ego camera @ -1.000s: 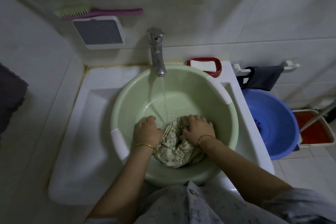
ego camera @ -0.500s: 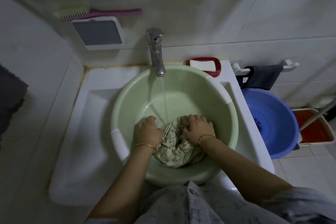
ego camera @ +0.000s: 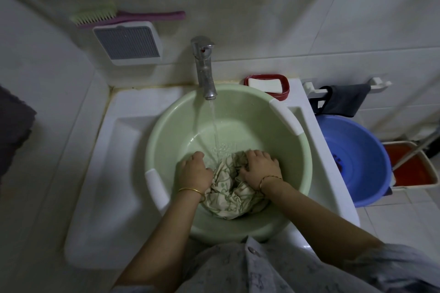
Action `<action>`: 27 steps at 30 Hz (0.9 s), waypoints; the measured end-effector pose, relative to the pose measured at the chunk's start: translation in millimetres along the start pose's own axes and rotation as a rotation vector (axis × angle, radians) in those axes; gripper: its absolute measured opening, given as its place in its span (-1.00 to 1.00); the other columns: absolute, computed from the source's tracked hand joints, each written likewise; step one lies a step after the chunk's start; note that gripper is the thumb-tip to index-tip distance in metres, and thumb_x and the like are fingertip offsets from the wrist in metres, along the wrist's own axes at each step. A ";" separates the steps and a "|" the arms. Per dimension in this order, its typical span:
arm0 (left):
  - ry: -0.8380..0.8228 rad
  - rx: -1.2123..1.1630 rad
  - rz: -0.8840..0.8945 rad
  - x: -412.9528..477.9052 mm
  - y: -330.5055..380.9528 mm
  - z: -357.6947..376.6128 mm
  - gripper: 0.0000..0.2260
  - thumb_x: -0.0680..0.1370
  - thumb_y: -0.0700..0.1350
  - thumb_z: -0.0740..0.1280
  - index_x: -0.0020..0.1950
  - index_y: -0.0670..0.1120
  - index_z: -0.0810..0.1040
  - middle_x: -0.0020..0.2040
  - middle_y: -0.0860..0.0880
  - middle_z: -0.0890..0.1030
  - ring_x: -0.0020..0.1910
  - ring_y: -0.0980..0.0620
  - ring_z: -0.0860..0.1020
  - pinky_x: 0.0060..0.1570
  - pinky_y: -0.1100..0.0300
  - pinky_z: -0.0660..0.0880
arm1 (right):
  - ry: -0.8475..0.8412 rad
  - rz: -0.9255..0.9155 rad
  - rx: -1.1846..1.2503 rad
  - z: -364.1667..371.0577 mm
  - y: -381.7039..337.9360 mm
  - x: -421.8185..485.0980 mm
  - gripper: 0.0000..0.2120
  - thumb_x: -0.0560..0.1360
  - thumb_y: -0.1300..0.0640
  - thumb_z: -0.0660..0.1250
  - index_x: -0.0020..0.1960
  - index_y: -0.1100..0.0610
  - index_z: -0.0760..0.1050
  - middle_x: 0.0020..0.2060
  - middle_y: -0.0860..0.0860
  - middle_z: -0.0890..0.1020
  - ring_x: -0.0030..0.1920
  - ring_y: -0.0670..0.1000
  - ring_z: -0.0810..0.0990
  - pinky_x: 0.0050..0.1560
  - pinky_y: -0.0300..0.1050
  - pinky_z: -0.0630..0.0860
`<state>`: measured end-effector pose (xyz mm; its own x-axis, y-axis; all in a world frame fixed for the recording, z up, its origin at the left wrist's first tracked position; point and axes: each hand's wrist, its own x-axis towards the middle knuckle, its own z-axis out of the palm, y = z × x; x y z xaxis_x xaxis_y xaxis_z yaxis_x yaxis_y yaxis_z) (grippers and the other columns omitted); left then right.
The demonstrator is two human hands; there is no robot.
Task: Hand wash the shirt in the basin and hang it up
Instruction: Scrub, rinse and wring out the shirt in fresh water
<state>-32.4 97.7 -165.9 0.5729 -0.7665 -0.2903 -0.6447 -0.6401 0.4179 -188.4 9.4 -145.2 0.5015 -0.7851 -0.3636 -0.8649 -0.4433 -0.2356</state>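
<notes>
While the tap (ego camera: 205, 71) runs, left hand (ego camera: 194, 172) and right hand (ego camera: 260, 167) both clutch the shirt (ego camera: 228, 194) in the green basin (ego camera: 171, 140): wetting stage; scrubbing with soap (ego camera: 264, 85) likely follows.

Dim light falls on pale tiled walls (ego camera: 285, 19). Beyond the left hand (ego camera: 194, 170), a green-bristled brush (ego camera: 123, 16) lies atop a white grilled box (ego camera: 128, 43) on the wall. Right of the right hand (ego camera: 260, 166), a dark cloth (ego camera: 342, 100) hangs from a white rail (ego camera: 381, 82) above a blue tub (ego camera: 357, 150) and a red bucket (ego camera: 414, 169) on the tiled floor (ego camera: 392, 226).
</notes>
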 end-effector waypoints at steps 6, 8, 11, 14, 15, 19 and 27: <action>0.002 0.015 0.001 -0.4 1.0 -0.3 -0.56 0.45 -0.10 0.29 0.33 -0.11 0.40 0.28 -0.16 0.49 0.28 -0.18 0.40 0.31 0.09 0.32 | -0.002 -0.003 -0.003 0.5 0.8 -0.4 -0.53 0.52 -0.05 0.17 0.38 0.09 0.27 0.35 0.05 0.37 0.34 0.10 0.32 0.26 0.07 0.29; 0.009 0.016 0.008 -0.8 1.6 -0.6 -0.56 0.45 -0.10 0.30 0.33 -0.12 0.41 0.27 -0.17 0.50 0.27 -0.18 0.41 0.30 0.09 0.32 | -0.004 -0.002 -0.004 0.3 0.6 0.1 -0.52 0.52 -0.05 0.17 0.39 0.09 0.26 0.36 0.05 0.37 0.34 0.10 0.31 0.26 0.07 0.29; 0.022 0.024 0.017 -1.4 2.3 -1.3 -0.57 0.44 -0.12 0.31 0.32 -0.13 0.43 0.26 -0.18 0.52 0.25 -0.19 0.44 0.28 0.09 0.34 | -0.004 0.002 -0.007 0.4 0.3 -0.2 -0.51 0.53 -0.04 0.16 0.41 0.10 0.25 0.37 0.05 0.36 0.35 0.10 0.31 0.27 0.07 0.28; 0.015 0.027 0.012 -1.6 3.0 -1.9 -0.56 0.45 -0.11 0.31 0.32 -0.12 0.42 0.26 -0.17 0.51 0.25 -0.19 0.44 0.29 0.09 0.34 | -0.004 0.001 -0.006 0.1 0.0 -0.3 -0.51 0.53 -0.04 0.16 0.41 0.10 0.25 0.37 0.05 0.36 0.35 0.10 0.31 0.27 0.06 0.28; 0.014 0.025 0.011 -1.6 3.2 -2.0 -0.56 0.45 -0.11 0.31 0.32 -0.12 0.42 0.26 -0.17 0.51 0.25 -0.19 0.44 0.28 0.09 0.34 | -0.005 0.000 -0.004 0.1 0.0 -0.3 -0.52 0.53 -0.04 0.16 0.40 0.09 0.25 0.36 0.05 0.36 0.35 0.10 0.31 0.27 0.06 0.28; 0.014 0.018 0.009 -1.9 3.8 -2.4 -0.56 0.45 -0.11 0.31 0.33 -0.12 0.42 0.27 -0.17 0.51 0.26 -0.18 0.43 0.29 0.10 0.33 | -0.001 0.005 0.002 0.6 0.7 -0.2 -0.54 0.52 -0.03 0.16 0.38 0.09 0.28 0.35 0.06 0.38 0.33 0.11 0.33 0.26 0.06 0.29; 0.013 0.018 0.015 -2.7 4.1 -3.5 -0.56 0.46 -0.10 0.31 0.33 -0.13 0.41 0.27 -0.18 0.51 0.26 -0.19 0.43 0.29 0.09 0.32 | 0.001 0.005 0.010 1.0 0.4 0.3 -0.55 0.51 -0.04 0.16 0.36 0.08 0.29 0.34 0.05 0.38 0.33 0.11 0.33 0.25 0.06 0.29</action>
<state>-34.8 97.3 -160.4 0.5700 -0.7751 -0.2728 -0.6617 -0.6298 0.4068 -188.6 9.4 -146.3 0.4972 -0.7877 -0.3638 -0.8670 -0.4353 -0.2426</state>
